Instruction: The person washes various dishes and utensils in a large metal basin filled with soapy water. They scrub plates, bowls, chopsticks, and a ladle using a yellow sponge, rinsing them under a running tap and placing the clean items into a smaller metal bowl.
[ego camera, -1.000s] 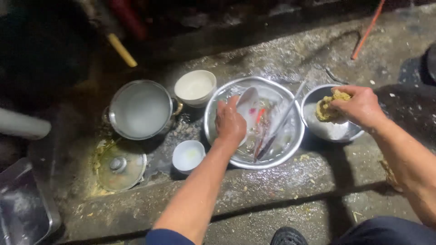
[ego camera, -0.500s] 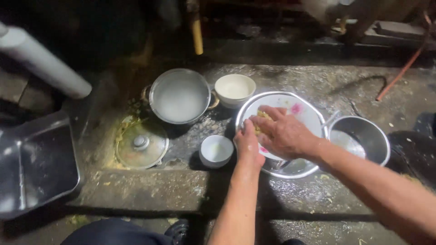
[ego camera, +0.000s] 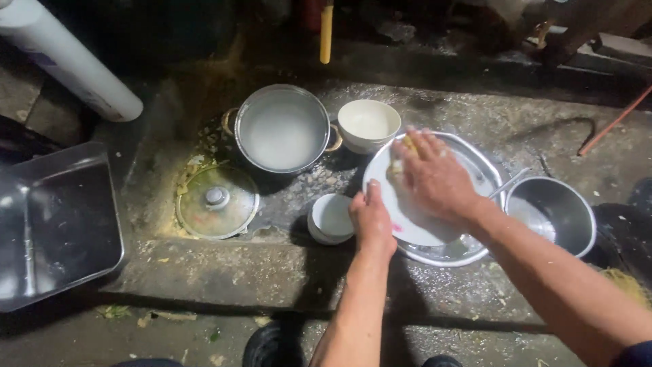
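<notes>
Head view: left hand (ego camera: 372, 221) grips the plate (ego camera: 407, 211) rim over the basin (ego camera: 475, 248). Right hand (ego camera: 435, 178) presses what looks like a sponge (ego camera: 397, 163) on it. Wet plate may slip and hit the small bowl (ego camera: 331, 219).

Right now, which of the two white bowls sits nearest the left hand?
The smaller white bowl, just beside the left hand; the larger white bowl stands farther off, by the pot.

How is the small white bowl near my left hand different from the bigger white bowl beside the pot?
The small white bowl sits at the slab's near edge, just left of the left hand; the larger white bowl sits farther back, against the steel pot. The small one is shallower and narrower; the larger is deeper and wider. Both stand upright and look white inside.
</notes>
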